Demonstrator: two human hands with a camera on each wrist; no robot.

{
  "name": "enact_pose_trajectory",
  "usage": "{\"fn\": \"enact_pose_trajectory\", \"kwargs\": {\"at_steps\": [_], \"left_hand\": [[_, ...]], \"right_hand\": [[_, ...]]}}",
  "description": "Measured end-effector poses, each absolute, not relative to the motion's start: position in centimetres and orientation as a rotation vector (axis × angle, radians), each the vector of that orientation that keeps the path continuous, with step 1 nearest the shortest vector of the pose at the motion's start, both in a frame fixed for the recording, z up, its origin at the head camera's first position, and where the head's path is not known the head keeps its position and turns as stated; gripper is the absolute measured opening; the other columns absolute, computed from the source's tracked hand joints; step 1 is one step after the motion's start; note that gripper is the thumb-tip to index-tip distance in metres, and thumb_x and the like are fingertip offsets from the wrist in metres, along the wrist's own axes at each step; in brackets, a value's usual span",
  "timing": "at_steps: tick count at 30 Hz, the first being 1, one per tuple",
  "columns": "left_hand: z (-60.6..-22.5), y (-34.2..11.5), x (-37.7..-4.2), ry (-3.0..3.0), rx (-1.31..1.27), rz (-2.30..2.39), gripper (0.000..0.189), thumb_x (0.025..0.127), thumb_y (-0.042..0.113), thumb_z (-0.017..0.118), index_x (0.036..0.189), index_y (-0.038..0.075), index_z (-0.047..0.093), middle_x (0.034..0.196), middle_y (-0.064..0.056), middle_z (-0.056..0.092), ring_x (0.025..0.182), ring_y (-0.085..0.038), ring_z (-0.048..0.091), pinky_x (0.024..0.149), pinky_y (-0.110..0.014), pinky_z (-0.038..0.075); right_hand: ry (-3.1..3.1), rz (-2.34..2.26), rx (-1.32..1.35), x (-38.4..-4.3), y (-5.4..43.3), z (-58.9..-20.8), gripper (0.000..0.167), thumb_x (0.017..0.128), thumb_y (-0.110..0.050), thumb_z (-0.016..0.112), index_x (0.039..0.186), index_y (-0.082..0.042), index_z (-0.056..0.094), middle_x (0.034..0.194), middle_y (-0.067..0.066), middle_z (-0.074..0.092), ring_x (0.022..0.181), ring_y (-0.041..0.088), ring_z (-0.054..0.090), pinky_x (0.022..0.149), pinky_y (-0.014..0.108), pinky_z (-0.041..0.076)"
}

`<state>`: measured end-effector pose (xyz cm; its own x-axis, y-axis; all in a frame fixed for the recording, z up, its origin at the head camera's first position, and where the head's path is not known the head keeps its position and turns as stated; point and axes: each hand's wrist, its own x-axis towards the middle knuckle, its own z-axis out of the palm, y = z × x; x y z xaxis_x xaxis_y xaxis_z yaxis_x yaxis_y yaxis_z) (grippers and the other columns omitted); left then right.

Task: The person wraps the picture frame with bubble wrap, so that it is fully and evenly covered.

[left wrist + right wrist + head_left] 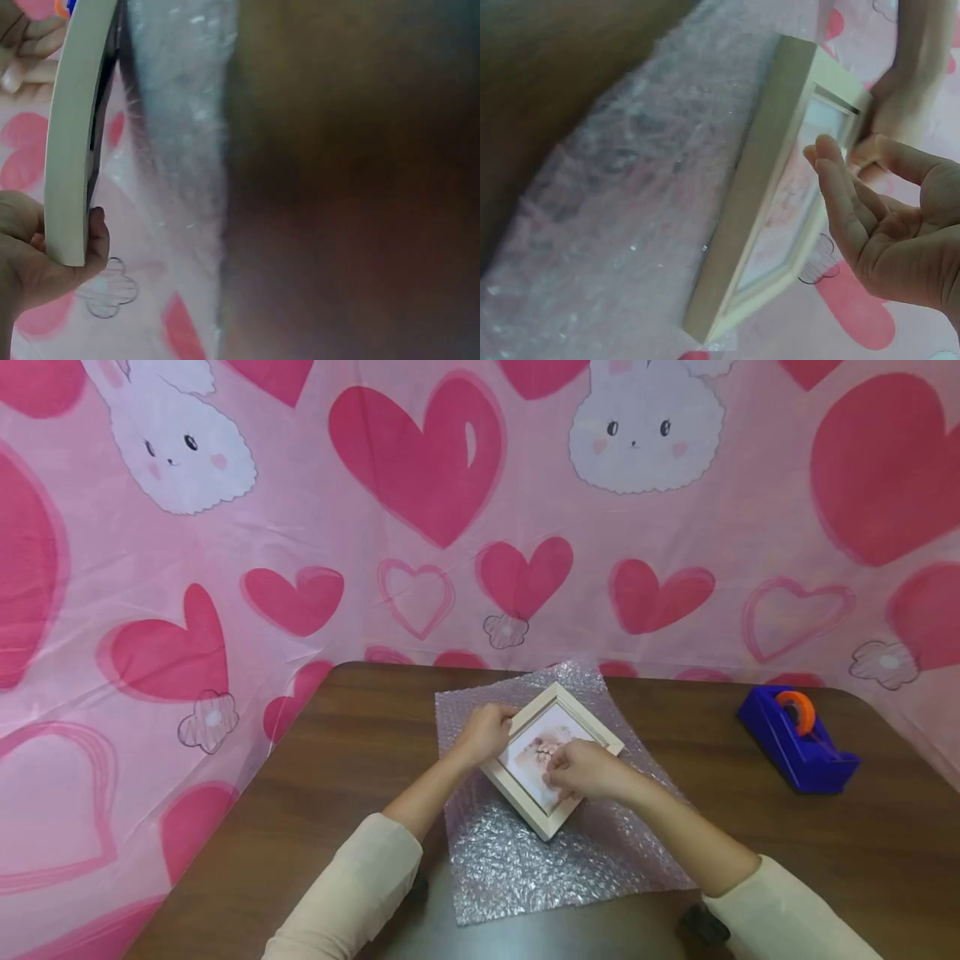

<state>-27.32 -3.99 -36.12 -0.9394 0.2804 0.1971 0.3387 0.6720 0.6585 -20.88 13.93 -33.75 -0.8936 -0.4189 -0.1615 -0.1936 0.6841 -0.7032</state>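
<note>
A pale wooden picture frame (521,800) lies turned cornerwise over a sheet of bubble wrap (517,872), its floral picture (534,756) facing up. My left hand (486,732) grips the frame by its left corner; in the left wrist view the thumb and fingers of that hand (45,262) wrap the frame's end. Over the picture is my right hand (588,768). The right wrist view shows this hand (900,232) with fingers relaxed and thumb apart, nothing held. Whether its fingertips touch the picture's surface I cannot tell.
A blue tape dispenser (798,752) with an orange roll (798,712) stands at the right on the brown wooden table (360,727). Small dark objects (705,925) lie near the forearms. Behind the table hangs a pink cloth (420,610) with hearts and rabbits.
</note>
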Motion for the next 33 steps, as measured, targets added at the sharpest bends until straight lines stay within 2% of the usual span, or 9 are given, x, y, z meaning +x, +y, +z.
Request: {"fn": "enact_pose_trajectory", "kwargs": {"at_steps": [6, 9, 12, 16, 19, 21, 24, 28, 33], "left_hand": [[-37.2, -4.0, -27.0, -2.82, -0.4, -1.15, 0.028, 0.086, -0.006, 0.05, 0.109, -0.004, 0.066, 0.099, -0.016, 0.067, 0.091, -0.026, 0.062, 0.081, -0.036, 0.049], [-37.5, -4.3, -27.3, -2.858, -0.391, -1.13, 0.028, 0.085, -0.007, 0.05, 0.108, -0.005, 0.066, 0.099, -0.017, 0.067, 0.092, -0.028, 0.062, 0.082, -0.037, 0.049], [-38.4, -4.6, -28.3, -2.907, -0.38, -1.114, 0.028, 0.084, -0.007, 0.051, 0.105, -0.003, 0.068, 0.096, -0.015, 0.067, 0.089, -0.027, 0.062, 0.08, -0.037, 0.049], [-40.6, -5.0, -29.9, -2.956, -0.443, -1.056, 0.027, 0.079, -0.006, 0.05, 0.092, 0.001, 0.072, 0.083, -0.011, 0.067, 0.075, -0.024, 0.06, 0.067, -0.032, 0.05], [-39.7, -5.2, -29.0, -3.009, -0.486, -1.015, 0.023, 0.073, -0.008, 0.048, 0.084, -0.003, 0.068, 0.075, -0.011, 0.063, 0.067, -0.022, 0.055, 0.058, -0.029, 0.047], [-37.9, -4.9, -27.7, -3.089, -0.448, -0.983, 0.021, 0.072, -0.011, 0.048, 0.083, -0.005, 0.065, 0.075, -0.013, 0.062, 0.068, -0.024, 0.055, 0.059, -0.032, 0.048], [-37.9, -4.8, -28.0, -3.127, -0.458, -0.949, 0.018, 0.07, -0.012, 0.05, 0.082, -0.007, 0.063, 0.073, -0.014, 0.061, 0.067, -0.025, 0.055, 0.059, -0.032, 0.048], [-42.2, -5.1, -31.3, -3.078, -0.579, -0.846, 0.013, 0.069, -0.007, 0.049, 0.075, -0.003, 0.061, 0.068, -0.012, 0.059, 0.063, -0.024, 0.055, 0.055, -0.032, 0.048], [-47.0, -5.6, -34.7, -3.061, -0.683, -0.689, 0.019, 0.083, 0.005, 0.048, 0.084, 0.001, 0.067, 0.083, -0.011, 0.066, 0.08, -0.026, 0.061, 0.073, -0.035, 0.049]], "right_hand": [[2.838, -0.782, -0.461, -21.0, 15.2, -34.0, 0.018, 0.084, -0.016, 0.063, 0.074, -0.003, 0.069, 0.06, -0.001, 0.058, 0.052, 0.011, 0.05, 0.046, 0.024, 0.041], [2.895, -0.646, -0.399, -21.1, 16.2, -34.7, 0.027, 0.084, -0.021, 0.064, 0.061, -0.006, 0.065, 0.05, -0.003, 0.05, 0.046, 0.01, 0.04, 0.042, 0.022, 0.034], [2.848, -0.611, -0.337, -21.4, 17.1, -35.5, 0.034, 0.085, -0.027, 0.063, 0.058, -0.007, 0.062, 0.047, -0.002, 0.051, 0.043, 0.011, 0.044, 0.041, 0.023, 0.036], [2.704, -0.736, -0.268, -22.2, 17.9, -36.6, 0.034, 0.087, -0.03, 0.062, 0.065, -0.004, 0.062, 0.053, 0.004, 0.058, 0.047, 0.015, 0.055, 0.045, 0.027, 0.046], [2.591, -0.852, -0.202, -22.6, 18.2, -37.1, 0.03, 0.088, -0.029, 0.061, 0.074, -0.002, 0.06, 0.062, 0.005, 0.059, 0.054, 0.016, 0.057, 0.048, 0.028, 0.048], [2.517, -0.939, -0.153, -22.8, 18.4, -37.2, 0.028, 0.088, -0.028, 0.06, 0.079, -0.001, 0.058, 0.069, 0.007, 0.058, 0.058, 0.017, 0.058, 0.048, 0.027, 0.045], [2.434, -1.033, -0.078, -22.8, 18.7, -37.0, 0.025, 0.09, -0.027, 0.058, 0.086, -0.002, 0.053, 0.074, 0.008, 0.054, 0.061, 0.018, 0.059, 0.047, 0.024, 0.04], [2.387, -1.107, -0.026, -22.9, 18.8, -37.1, 0.024, 0.09, -0.026, 0.057, 0.089, -0.004, 0.047, 0.071, 0.007, 0.05, 0.058, 0.017, 0.057, 0.044, 0.021, 0.033], [2.433, -1.095, -0.046, -23.0, 18.6, -37.4, 0.027, 0.087, -0.025, 0.061, 0.097, -0.003, 0.049, 0.07, 0.007, 0.05, 0.054, 0.017, 0.055, 0.039, 0.019, 0.029]]}}
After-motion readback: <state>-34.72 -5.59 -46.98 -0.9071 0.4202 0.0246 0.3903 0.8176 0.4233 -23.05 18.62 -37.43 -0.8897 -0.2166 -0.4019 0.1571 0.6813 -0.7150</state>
